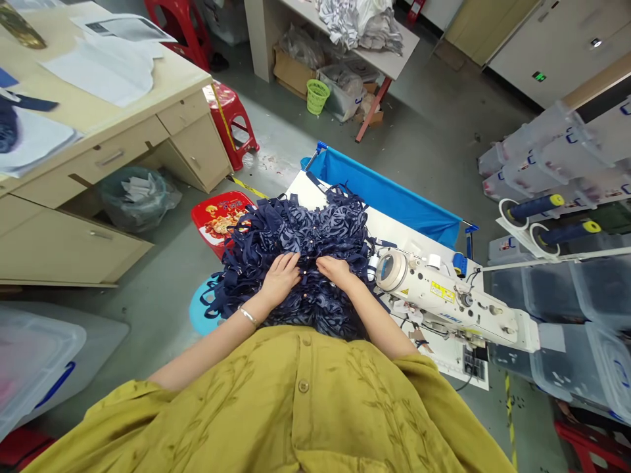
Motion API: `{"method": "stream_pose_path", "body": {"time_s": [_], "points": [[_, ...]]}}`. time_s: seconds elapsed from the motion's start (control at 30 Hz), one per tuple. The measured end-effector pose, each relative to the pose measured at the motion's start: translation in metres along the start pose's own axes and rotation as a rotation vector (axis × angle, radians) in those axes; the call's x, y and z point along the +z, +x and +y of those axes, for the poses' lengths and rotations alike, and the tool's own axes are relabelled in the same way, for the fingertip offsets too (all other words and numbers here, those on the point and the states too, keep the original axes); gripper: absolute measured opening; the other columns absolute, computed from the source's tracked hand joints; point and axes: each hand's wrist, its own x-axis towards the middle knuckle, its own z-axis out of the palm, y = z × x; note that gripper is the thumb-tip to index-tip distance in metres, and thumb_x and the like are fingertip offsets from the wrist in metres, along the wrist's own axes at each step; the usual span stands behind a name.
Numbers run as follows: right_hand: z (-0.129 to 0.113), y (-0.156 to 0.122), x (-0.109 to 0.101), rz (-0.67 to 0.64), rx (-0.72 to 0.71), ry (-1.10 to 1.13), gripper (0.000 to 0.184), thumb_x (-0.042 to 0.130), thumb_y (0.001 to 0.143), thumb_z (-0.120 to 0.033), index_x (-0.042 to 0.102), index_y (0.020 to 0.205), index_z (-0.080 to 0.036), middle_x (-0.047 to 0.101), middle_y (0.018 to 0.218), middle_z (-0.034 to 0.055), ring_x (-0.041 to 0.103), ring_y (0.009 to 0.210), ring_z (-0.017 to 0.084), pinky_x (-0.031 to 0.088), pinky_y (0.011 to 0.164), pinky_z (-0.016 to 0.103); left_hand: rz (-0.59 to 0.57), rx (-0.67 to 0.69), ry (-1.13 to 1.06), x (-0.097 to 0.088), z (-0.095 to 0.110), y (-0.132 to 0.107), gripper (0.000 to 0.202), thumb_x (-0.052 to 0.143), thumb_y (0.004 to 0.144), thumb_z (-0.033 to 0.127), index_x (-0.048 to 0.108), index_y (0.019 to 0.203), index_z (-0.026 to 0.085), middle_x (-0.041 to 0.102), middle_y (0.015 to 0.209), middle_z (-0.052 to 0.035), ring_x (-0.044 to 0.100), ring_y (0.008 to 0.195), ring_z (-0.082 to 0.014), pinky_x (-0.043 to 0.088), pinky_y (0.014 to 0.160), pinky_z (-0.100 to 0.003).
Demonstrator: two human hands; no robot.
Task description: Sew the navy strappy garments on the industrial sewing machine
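Beside the sewing machine (446, 297), left hand (280, 279) and right hand (335, 270) touch navy strapped garments (306, 226), grip indeterminable; straps (231, 289) should preferably stay untangled.

Left fingers (286, 261), right fingers (326, 265) on navy fabric (306, 226)

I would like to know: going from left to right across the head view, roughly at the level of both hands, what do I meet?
Wooden desk → light blue rounded surface → left hand → right hand, both on the navy fabric pile → white sewing machine → clear storage boxes.
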Motion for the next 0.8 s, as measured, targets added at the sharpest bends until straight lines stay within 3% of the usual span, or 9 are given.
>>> {"method": "stream_pose_path", "body": {"time_s": [0.1,0.2,0.33,0.4,0.5,0.6,0.63,0.7,0.8], "points": [[-0.006,0.0,0.0,-0.01,-0.05,-0.022,0.023,0.044,0.097,-0.03,0.066,0.097,-0.024,0.07,0.1,0.0024,0.066,0.085,0.01,0.043,0.065,0.016,-0.008,0.054,-0.019,0.001,-0.002,0.001,0.023,0.047,0.092,0.02,0.07,0.093,0.017,0.065,0.106,-0.0131,0.055,0.113,-0.0254,0.033,0.111,-0.045],[-0.012,0.0,0.001,0.025,-0.12,0.061,0.025,0.043,0.097,-0.034,0.065,0.103,-0.026,0.071,0.104,0.0016,0.067,0.092,0.012,0.046,0.076,0.018,-0.031,0.057,-0.019,0.003,-0.005,0.002,0.024,0.046,0.092,0.021,0.069,0.09,0.015,0.065,0.084,-0.0118,0.061,0.091,-0.0262,0.044,0.098,-0.046],[-0.014,0.005,-0.006,0.334,0.027,0.45,0.033,0.031,0.1,-0.034,0.06,0.109,-0.021,0.072,0.097,0.0032,0.069,0.085,0.013,0.051,0.081,0.024,-0.075,0.071,-0.021,0.005,-0.008,0.003,0.023,0.049,0.092,0.026,0.068,0.082,0.016,0.064,0.084,-0.0113,0.061,0.089,-0.0266,0.048,0.088,-0.042],[-0.012,0.012,-0.013,0.438,0.102,0.489,0.034,0.028,0.1,-0.034,0.058,0.111,-0.02,0.072,0.1,0.0049,0.069,0.091,0.015,0.051,0.085,0.027,-0.091,0.066,-0.026,0.005,-0.007,0.003,0.026,0.049,0.093,0.031,0.067,0.083,0.016,0.064,0.087,-0.0108,0.062,0.088,-0.0251,0.049,0.084,-0.038],[-0.013,0.021,-0.019,0.278,0.159,0.295,0.028,0.033,0.1,-0.034,0.053,0.114,-0.021,0.071,0.106,0.0064,0.068,0.097,0.018,0.05,0.084,0.029,-0.069,-0.007,-0.029,0.004,-0.005,0.004,0.04,0.047,0.093,0.046,0.062,0.108,0.012,0.062,0.114,-0.0164,0.063,0.097,-0.0264,0.052,0.073,-0.034],[-0.013,0.02,-0.017,0.065,0.22,0.169,0.024,0.033,0.101,-0.031,0.048,0.118,-0.021,0.074,0.097,0.0039,0.071,0.085,0.018,0.049,0.075,0.027,-0.043,-0.047,-0.053,0.001,-0.006,0.009,0.07,0.047,0.089,0.056,0.034,0.141,0.011,0.04,0.146,-0.0205,0.061,0.108,-0.0262,0.053,0.067,-0.031],[-0.012,0.018,-0.015,0.035,0.217,0.169,0.023,0.033,0.101,-0.03,0.047,0.118,-0.022,0.074,0.094,0.0022,0.071,0.081,0.016,0.049,0.073,0.026,-0.056,-0.026,-0.064,0.0,-0.007,0.011,0.075,0.048,0.089,0.057,0.025,0.146,0.014,0.039,0.148,-0.0187,0.062,0.108,-0.0247,0.053,0.069,-0.03],[-0.008,0.012,-0.013,0.012,0.204,0.187,0.021,0.033,0.101,-0.029,0.046,0.116,-0.023,0.074,0.09,-0.0012,0.071,0.074,0.013,0.047,0.068,0.022,-0.095,0.02,-0.072,0.0,-0.009,0.014,0.079,0.051,0.087,0.058,0.02,0.148,0.018,0.051,0.14,-0.0146,0.064,0.104,-0.0233,0.052,0.073,-0.029],[-0.003,0.007,-0.012,-0.007,0.201,0.175,0.018,0.036,0.1,-0.028,0.051,0.11,-0.024,0.074,0.081,-0.0033,0.071,0.07,0.012,0.045,0.064,0.02,-0.115,-0.001,-0.045,0.003,-0.009,0.016,0.069,0.053,0.086,0.058,0.041,0.137,0.013,0.065,0.117,-0.0147,0.066,0.098,-0.0271,0.051,0.077,-0.033]]}}
